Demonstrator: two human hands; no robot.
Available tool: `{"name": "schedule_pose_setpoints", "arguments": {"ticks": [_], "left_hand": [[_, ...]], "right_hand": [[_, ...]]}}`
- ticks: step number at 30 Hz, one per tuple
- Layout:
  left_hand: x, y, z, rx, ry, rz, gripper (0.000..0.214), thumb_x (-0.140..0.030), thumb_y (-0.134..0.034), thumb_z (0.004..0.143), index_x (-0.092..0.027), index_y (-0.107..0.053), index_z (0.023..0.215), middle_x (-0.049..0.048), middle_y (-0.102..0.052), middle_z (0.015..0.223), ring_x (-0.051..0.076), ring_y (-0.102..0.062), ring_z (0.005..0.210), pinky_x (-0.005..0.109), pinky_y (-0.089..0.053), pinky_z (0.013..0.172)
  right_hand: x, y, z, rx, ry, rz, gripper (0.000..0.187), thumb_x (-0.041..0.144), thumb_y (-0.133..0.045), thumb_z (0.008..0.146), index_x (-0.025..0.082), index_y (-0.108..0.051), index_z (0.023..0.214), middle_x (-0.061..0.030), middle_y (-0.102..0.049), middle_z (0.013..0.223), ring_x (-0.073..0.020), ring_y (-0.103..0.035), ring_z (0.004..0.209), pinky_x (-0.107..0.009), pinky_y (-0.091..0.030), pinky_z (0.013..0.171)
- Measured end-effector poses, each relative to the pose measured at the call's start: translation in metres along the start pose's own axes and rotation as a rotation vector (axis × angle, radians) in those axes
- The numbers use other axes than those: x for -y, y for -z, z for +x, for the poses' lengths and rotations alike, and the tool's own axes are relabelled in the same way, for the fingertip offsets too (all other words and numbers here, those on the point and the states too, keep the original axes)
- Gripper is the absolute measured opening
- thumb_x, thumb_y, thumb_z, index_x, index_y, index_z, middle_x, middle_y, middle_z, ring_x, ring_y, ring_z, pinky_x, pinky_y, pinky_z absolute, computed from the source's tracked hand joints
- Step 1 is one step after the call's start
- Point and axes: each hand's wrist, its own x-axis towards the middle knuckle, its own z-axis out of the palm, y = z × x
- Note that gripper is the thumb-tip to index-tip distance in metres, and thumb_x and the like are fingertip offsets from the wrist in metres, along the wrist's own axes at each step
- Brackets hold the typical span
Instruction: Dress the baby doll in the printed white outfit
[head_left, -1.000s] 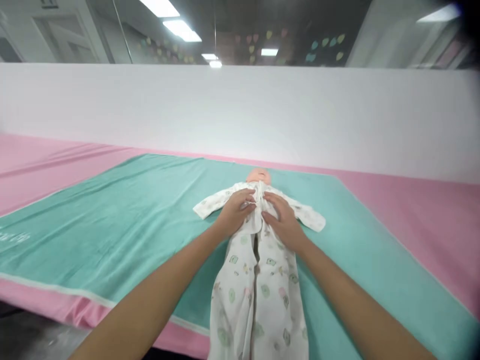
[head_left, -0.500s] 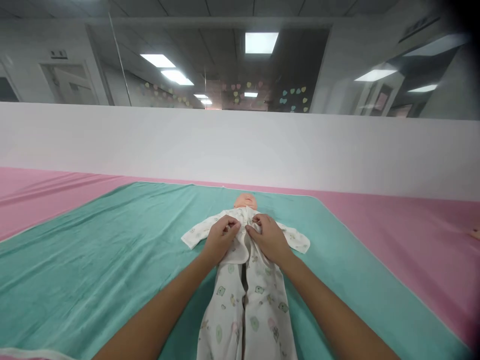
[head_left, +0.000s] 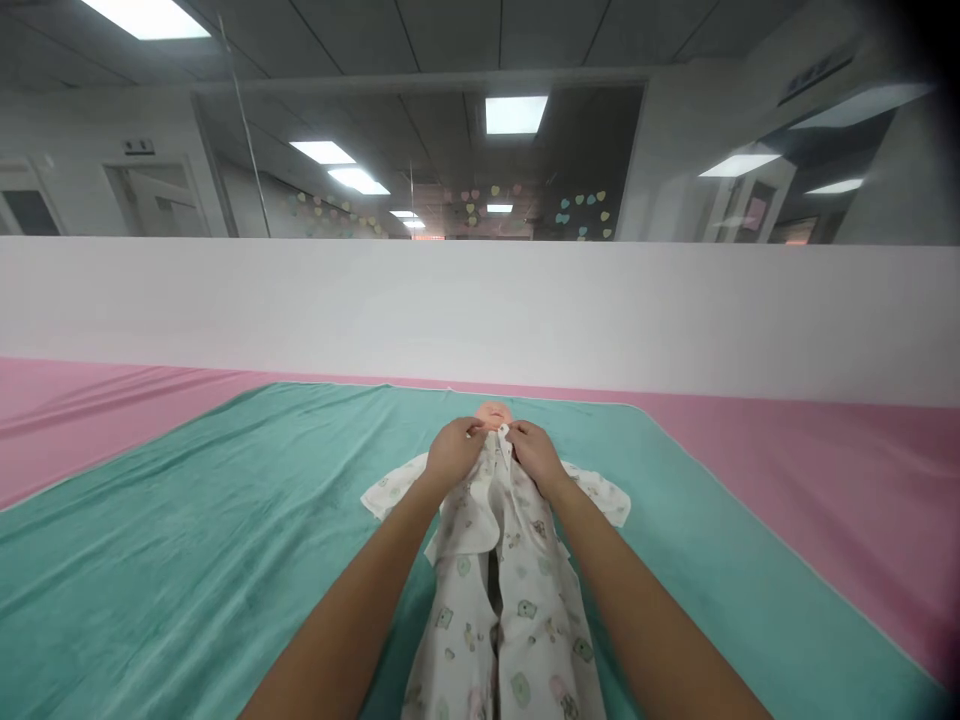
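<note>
- Left grip (head_left: 454, 454) and right grip (head_left: 535, 454): fingers pinched nearly closed on the shirt (head_left: 466, 525) at its collar, just below the head of the doll (head_left: 493, 410).
- Shirt lies over the doll, long axis running down from its neck, both grips about equally near.

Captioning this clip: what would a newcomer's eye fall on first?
The white printed outfit, low center, with the left hand and right hand at its neckline and a doll's head just beyond. Beneath spreads a teal cloth, pink fabric on both sides. Behind, a white wall spans the view.
</note>
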Motion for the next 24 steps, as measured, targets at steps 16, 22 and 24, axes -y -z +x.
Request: {"name": "schedule_pose_setpoints", "arguments": {"ticks": [16,22,24], "left_hand": [[-0.012,-0.009,0.008,0.024,0.235,-0.431,0.012,-0.022,-0.06,0.068,-0.013,-0.067,0.073,0.0051,-0.066,0.072,0.013,-0.056,0.063,0.026,-0.044,0.063],[-0.01,-0.012,0.008,0.025,0.259,-0.457,0.01,-0.021,-0.062,0.066,-0.013,-0.066,0.071,0.0042,-0.065,0.069,0.013,-0.055,0.063,0.025,-0.043,0.062],[-0.01,-0.013,0.009,0.027,0.259,-0.453,0.008,-0.018,-0.061,0.066,-0.014,-0.066,0.069,0.0033,-0.064,0.067,0.013,-0.055,0.063,0.025,-0.042,0.061]], "right_hand": [[-0.005,-0.003,-0.003,-0.076,0.017,0.226,0.023,0.039,-0.06,0.072,0.021,-0.07,0.082,-0.0004,-0.069,0.088,-0.02,-0.06,0.087,-0.03,-0.043,0.082],[-0.005,-0.003,-0.008,-0.11,0.016,0.221,0.02,0.036,-0.062,0.071,0.021,-0.07,0.082,-0.0016,-0.07,0.087,-0.0203,-0.063,0.086,-0.031,-0.046,0.081],[-0.004,-0.004,-0.009,-0.117,0.03,0.203,0.019,0.035,-0.061,0.072,0.02,-0.069,0.081,-0.0019,-0.07,0.086,-0.0201,-0.063,0.085,-0.031,-0.046,0.08]]}}
